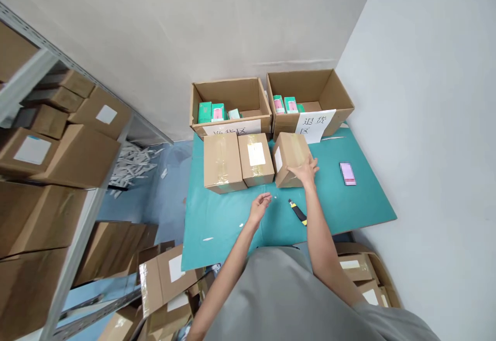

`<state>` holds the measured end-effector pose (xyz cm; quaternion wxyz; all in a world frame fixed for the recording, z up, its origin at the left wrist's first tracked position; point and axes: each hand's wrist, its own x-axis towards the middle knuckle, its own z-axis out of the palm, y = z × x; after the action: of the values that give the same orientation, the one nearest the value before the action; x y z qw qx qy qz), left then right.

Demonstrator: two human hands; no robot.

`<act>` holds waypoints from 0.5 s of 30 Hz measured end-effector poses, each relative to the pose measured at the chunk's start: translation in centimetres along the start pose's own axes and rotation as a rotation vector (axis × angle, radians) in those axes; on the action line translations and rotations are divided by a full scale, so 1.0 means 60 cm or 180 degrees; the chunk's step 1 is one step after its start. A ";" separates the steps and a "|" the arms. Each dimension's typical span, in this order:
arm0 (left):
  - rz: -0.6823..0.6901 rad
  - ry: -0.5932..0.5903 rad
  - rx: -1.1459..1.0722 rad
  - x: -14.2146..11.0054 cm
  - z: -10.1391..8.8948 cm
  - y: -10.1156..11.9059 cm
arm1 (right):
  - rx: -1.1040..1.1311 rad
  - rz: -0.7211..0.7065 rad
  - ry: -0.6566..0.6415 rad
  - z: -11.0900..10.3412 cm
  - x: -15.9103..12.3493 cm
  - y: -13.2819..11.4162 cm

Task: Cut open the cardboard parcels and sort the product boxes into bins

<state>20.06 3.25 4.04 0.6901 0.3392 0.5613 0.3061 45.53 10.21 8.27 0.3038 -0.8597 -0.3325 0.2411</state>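
Your right grip (306, 171) lies spread over the near part of the taped carton (291, 147) on the tabletop (217, 222), likely stiff, fairly light and best held by opposite sides; your empty left grip (260, 207) is loosely curled.

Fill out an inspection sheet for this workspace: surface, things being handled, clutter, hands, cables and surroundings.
Surface: flat teal tabletop, with small white scraps.
Things being handled: three taped brown cardboard cartons in a row.
Clutter: black-and-yellow cutter-like tool near the front; pink rectangular item, pixelated, at right.
Hands: right hand spread on the rightmost carton; left hand over the tabletop, nothing seen in it.
Cables: nothing seen.
Surroundings: two open brown cardboard boxes behind the cartons, holding small green-and-pink packs; grey metal shelving with cartons at left.
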 end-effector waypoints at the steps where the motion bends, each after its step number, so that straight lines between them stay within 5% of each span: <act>1: -0.0004 -0.0026 -0.0039 -0.002 -0.008 0.001 | -0.0059 0.0056 0.0047 -0.025 -0.004 0.005; 4: -0.0037 -0.0070 -0.0146 -0.009 -0.046 0.001 | -0.0286 0.0065 0.0095 -0.100 -0.043 0.027; 8: -0.0129 0.0009 -0.0260 -0.021 -0.128 -0.007 | -0.0695 -0.0267 -0.0026 -0.173 -0.156 0.066; 12: -0.0248 0.0170 -0.0383 -0.035 -0.230 -0.027 | -0.1189 -0.0685 -0.0033 -0.209 -0.296 0.073; 15: -0.0378 0.0212 -0.0506 -0.042 -0.291 -0.043 | -0.1495 -0.1013 -0.0184 -0.204 -0.387 0.045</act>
<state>2.56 1.91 0.93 0.7127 0.2391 0.5769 0.3193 38.85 -12.50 19.92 0.1207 -0.8363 -0.5186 0.1311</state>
